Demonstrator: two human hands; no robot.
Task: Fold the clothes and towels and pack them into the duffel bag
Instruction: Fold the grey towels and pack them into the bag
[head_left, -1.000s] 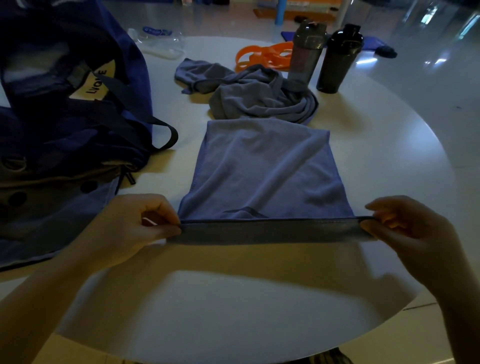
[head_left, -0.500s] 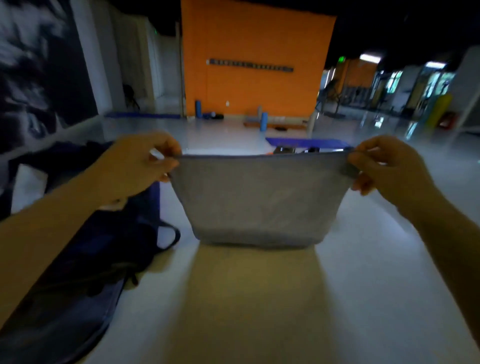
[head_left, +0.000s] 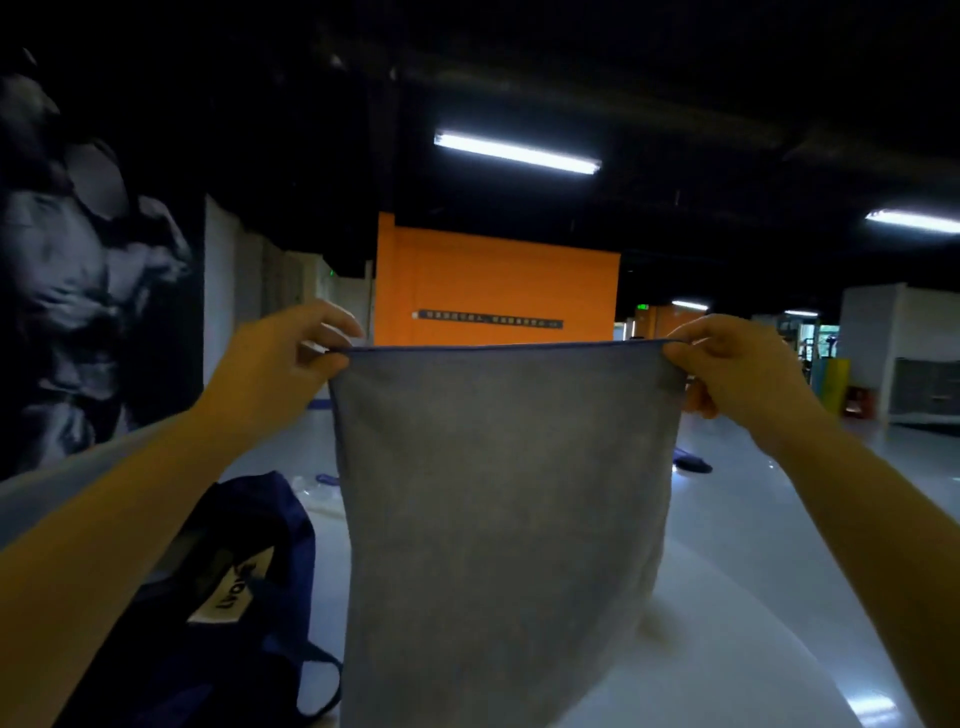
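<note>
Holding: grey towel (head_left: 498, 519), hanging upright
Left hand (head_left: 283, 364): fingers pinch its top left corner
Right hand (head_left: 737, 369): fingers pinch its top right corner
Duffel bag (head_left: 218, 623): navy, on desk (head_left: 753, 649), lower left

The towel (head_left: 498, 509) was plain grey-blue with a darker blue hem. The duffel bag (head_left: 249, 587) was navy with a pale label in dark letters. The table (head_left: 727, 623) was white, the wall (head_left: 493, 291) orange.
</note>
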